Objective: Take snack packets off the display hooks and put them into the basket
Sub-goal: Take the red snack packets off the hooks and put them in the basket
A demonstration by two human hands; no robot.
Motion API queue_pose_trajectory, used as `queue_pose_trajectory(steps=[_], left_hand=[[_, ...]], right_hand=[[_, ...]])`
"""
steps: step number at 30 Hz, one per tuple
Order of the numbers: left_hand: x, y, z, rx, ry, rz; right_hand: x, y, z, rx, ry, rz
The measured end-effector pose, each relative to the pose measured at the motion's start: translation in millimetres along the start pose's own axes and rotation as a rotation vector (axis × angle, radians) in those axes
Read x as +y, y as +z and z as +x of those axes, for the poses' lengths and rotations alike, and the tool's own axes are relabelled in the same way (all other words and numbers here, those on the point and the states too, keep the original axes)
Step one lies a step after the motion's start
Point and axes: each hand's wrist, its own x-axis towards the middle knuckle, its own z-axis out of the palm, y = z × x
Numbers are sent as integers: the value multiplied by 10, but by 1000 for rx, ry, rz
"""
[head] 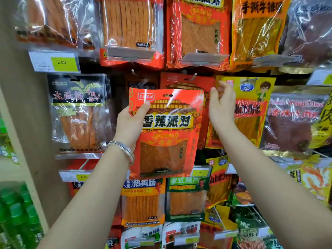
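My left hand (pixel 132 121) grips a red snack packet (pixel 167 133) by its upper left edge, thumb on the front. The packet is off its hook and held upright in front of the display. Behind it a second red packet of the same kind (pixel 181 81) still hangs on a metal hook (pixel 193 77). My right hand (pixel 221 103) hovers just right of the held packet, fingers loosely curled and holding nothing, in front of a yellow packet (pixel 251 112). No basket is in view.
Rows of hanging snack packets fill the display wall. A black packet (pixel 77 112) hangs at left, a dried-meat packet (pixel 291 123) at right. Price tags (pixel 55 62) stick out on hook ends. A beige pillar (pixel 27 123) and green bottles (pixel 16 212) stand at left.
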Motion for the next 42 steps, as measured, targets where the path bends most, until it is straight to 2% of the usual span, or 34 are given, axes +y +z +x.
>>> queue_pose_trajectory(steps=[1, 3, 5, 8, 13, 16, 18, 25, 31, 35, 38, 40, 42], left_hand=[[9, 31, 4, -4, 8, -10], [37, 117, 11, -18, 19, -27], [54, 220, 30, -59, 12, -38], [52, 362, 79, -61, 62, 21], [141, 490, 188, -34, 360, 359], [235, 621, 219, -132, 517, 499], [282, 716, 226, -167, 553, 518], [300, 857, 278, -124, 580, 549], [196, 873, 307, -117, 598, 493], [-93, 835, 304, -23, 612, 527], [-472, 758, 310, 22, 446, 571], [-715, 705, 315, -33, 341, 573], [-916, 664, 318, -115, 280, 599]], right_hand=[[-26, -13, -30, -7, 48, 115], [-106, -29, -60, -160, 234, 350], [-152, -60, -69, -288, 372, 449], [-122, -121, -35, -247, 289, 495], [-86, -222, 124, -157, 84, 361], [-103, -243, 242, -109, 83, 345], [-122, -237, 319, -97, 94, 359], [-118, -127, 508, -124, 117, 387], [93, 19, 583, -46, 34, 207], [256, 65, 422, 97, -80, 127], [444, 81, 212, 126, -275, -53], [586, 72, 69, 164, -416, -245], [722, 60, -59, 127, -519, -434]])
